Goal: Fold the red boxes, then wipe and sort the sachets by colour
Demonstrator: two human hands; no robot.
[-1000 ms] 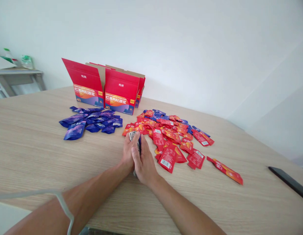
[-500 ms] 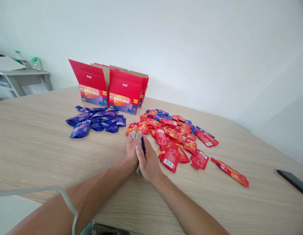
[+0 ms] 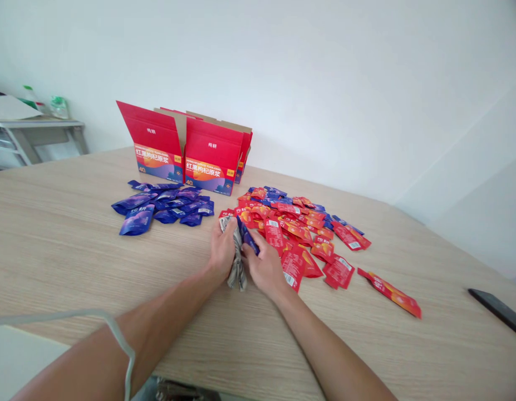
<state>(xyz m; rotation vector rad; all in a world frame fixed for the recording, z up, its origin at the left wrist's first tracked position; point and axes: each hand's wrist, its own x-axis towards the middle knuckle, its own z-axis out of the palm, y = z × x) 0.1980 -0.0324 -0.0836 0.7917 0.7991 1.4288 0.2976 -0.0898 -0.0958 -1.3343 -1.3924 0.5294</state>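
My left hand (image 3: 222, 249) is closed on a grey striped cloth (image 3: 237, 272), which hangs down between my hands to the tabletop. In my right hand (image 3: 266, 266) is a blue pouch (image 3: 248, 236), its upper end sticking out past the fingers and lying beside the cloth. Just beyond and to the right of my hands spreads a heap of red pouches (image 3: 299, 228), with some blue ones among them. Farther left lies a pile of blue pouches (image 3: 166, 203).
Red cartons with raised flaps (image 3: 210, 161) stand at the back near the wall. A single red pouch (image 3: 390, 293) lies apart on the right, and a black flat device (image 3: 497, 309) rests near the right edge. A pale cable (image 3: 111, 323) crosses my left forearm.
My hands, pressed together before, have moved apart slightly. More of the cloth and the blue pouch shows between them now. The piles and cartons stay put.
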